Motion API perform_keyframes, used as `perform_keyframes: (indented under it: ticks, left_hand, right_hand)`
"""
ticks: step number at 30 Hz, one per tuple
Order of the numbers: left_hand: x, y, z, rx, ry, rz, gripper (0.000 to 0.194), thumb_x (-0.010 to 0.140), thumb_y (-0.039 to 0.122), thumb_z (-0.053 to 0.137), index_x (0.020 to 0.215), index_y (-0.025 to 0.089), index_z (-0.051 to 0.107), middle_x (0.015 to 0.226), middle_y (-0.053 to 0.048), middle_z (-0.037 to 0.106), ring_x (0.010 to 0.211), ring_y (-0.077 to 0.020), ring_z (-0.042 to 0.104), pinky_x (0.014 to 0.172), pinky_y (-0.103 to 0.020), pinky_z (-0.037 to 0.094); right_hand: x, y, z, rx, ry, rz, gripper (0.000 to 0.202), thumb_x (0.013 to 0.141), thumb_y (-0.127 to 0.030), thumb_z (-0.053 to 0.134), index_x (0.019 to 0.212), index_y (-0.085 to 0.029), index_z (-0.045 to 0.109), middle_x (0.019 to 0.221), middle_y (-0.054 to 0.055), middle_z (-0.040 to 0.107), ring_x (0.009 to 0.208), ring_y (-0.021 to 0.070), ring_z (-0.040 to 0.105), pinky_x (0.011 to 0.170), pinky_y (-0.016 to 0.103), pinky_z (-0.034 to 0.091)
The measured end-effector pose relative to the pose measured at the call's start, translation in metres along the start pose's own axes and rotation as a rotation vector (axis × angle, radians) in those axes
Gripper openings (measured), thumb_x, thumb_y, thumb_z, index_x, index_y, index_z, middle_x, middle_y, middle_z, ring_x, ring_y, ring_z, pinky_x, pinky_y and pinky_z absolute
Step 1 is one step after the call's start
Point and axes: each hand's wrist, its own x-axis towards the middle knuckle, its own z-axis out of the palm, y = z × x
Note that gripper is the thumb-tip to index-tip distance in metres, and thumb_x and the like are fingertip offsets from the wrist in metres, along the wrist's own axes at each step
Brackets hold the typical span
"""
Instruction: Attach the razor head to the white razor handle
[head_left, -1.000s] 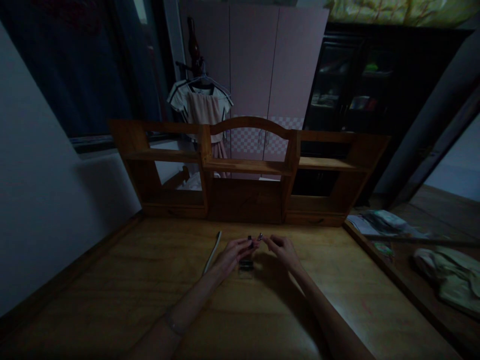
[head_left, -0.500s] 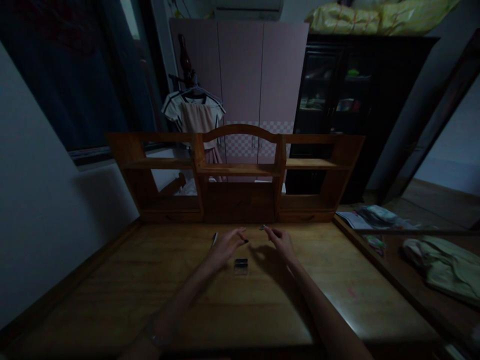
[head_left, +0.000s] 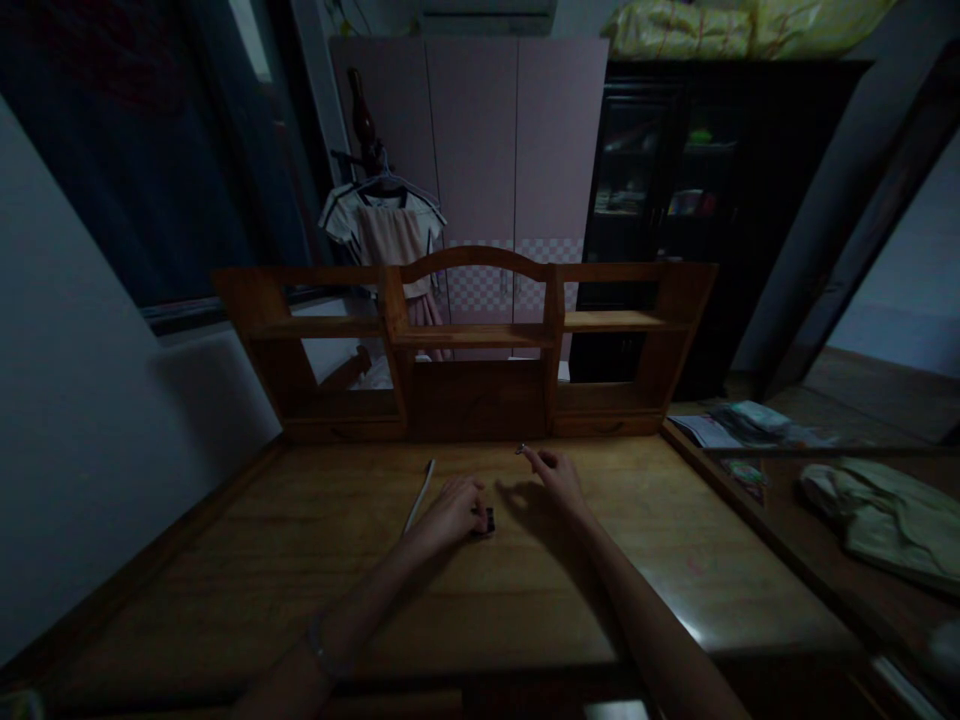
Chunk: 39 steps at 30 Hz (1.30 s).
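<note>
My left hand (head_left: 459, 508) is over a small dark case (head_left: 490, 521) on the wooden desk (head_left: 315, 560) and partly covers it. Its fingers are bent together; whatever they may grip is hidden. Raised above the desk, my right hand (head_left: 556, 478) pinches a small shiny metal object (head_left: 520, 449) between thumb and fingertip. A thin white stick-like item with a dark tip (head_left: 424, 485) lies just left of my left hand, its near end reaching the forearm.
A wooden shelf unit (head_left: 472, 340) stands along the desk's back edge. To the right are papers (head_left: 705, 430) and a pale green cloth (head_left: 877, 510) on a lower surface. A white wall (head_left: 75, 400) borders the left side.
My left hand has moved down and toward me, from beyond the case onto it. More of the white stick shows now. My right hand keeps its pinch, and the view has shifted slightly.
</note>
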Motion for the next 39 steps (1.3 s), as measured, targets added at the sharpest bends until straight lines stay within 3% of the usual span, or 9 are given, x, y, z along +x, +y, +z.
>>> perform_keyframes:
  ticks: [11, 17, 23, 31, 35, 39]
  left_hand:
    - [0.015, -0.012, 0.006, 0.119, -0.013, 0.069, 0.008, 0.057, 0.015, 0.067, 0.062, 0.020, 0.062, 0.090, -0.004, 0.063, 0.102, -0.0270, 0.051, 0.095, -0.041, 0.030]
    - [0.017, -0.021, 0.009, 0.201, -0.077, 0.033, 0.009, 0.057, 0.016, 0.069, 0.064, 0.019, 0.063, 0.088, -0.004, 0.062, 0.095, -0.0254, 0.053, 0.085, -0.035, 0.034]
    - [0.022, -0.016, 0.004, 0.267, -0.097, 0.011, 0.026, 0.052, 0.018, 0.075, 0.074, 0.019, 0.061, 0.095, -0.004, 0.056, 0.099, -0.0260, 0.050, 0.084, -0.033, 0.033]
    - [0.024, -0.018, 0.001, 0.268, -0.078, -0.019, 0.037, 0.044, 0.027, 0.082, 0.070, 0.018, 0.058, 0.089, -0.003, 0.055, 0.098, -0.0294, 0.051, 0.083, -0.035, 0.035]
    - [0.014, -0.035, -0.008, 0.261, 0.030, -0.039, 0.042, 0.051, 0.040, 0.079, 0.079, 0.018, 0.056, 0.097, -0.005, 0.054, 0.094, -0.0253, 0.052, 0.077, -0.032, 0.038]
    - [0.010, -0.075, -0.030, 0.285, 0.218, -0.197, 0.038, 0.066, 0.048, 0.068, 0.081, 0.018, 0.051, 0.091, -0.006, 0.054, 0.086, -0.0227, 0.053, 0.072, -0.029, 0.039]
  right_hand:
    - [-0.002, -0.004, -0.001, -0.011, 0.053, -0.010, 0.058, 0.082, -0.065, 0.039, 0.063, -0.015, 0.061, 0.057, 0.001, 0.052, 0.058, 0.0143, 0.049, 0.054, 0.024, 0.034]
    - [-0.003, -0.006, 0.000, -0.060, 0.050, -0.001, 0.056, 0.084, -0.064, 0.038, 0.068, -0.016, 0.062, 0.061, 0.004, 0.057, 0.058, 0.0149, 0.050, 0.055, 0.025, 0.036]
    - [-0.005, -0.007, 0.004, -0.104, 0.051, -0.001, 0.054, 0.084, -0.063, 0.040, 0.065, -0.017, 0.060, 0.059, 0.002, 0.054, 0.057, 0.0138, 0.049, 0.052, 0.024, 0.032]
    - [-0.006, -0.005, 0.008, -0.097, 0.024, -0.022, 0.054, 0.084, -0.062, 0.040, 0.067, -0.017, 0.062, 0.060, 0.003, 0.056, 0.056, 0.0133, 0.049, 0.051, 0.024, 0.030]
    - [-0.007, -0.004, 0.011, -0.097, 0.025, -0.004, 0.051, 0.085, -0.060, 0.041, 0.072, -0.016, 0.064, 0.064, 0.004, 0.060, 0.059, 0.0143, 0.053, 0.054, 0.024, 0.032]
    - [-0.007, -0.003, 0.015, -0.109, 0.020, -0.008, 0.038, 0.086, -0.050, 0.045, 0.080, -0.019, 0.064, 0.070, 0.005, 0.064, 0.064, 0.0155, 0.057, 0.056, 0.023, 0.034]
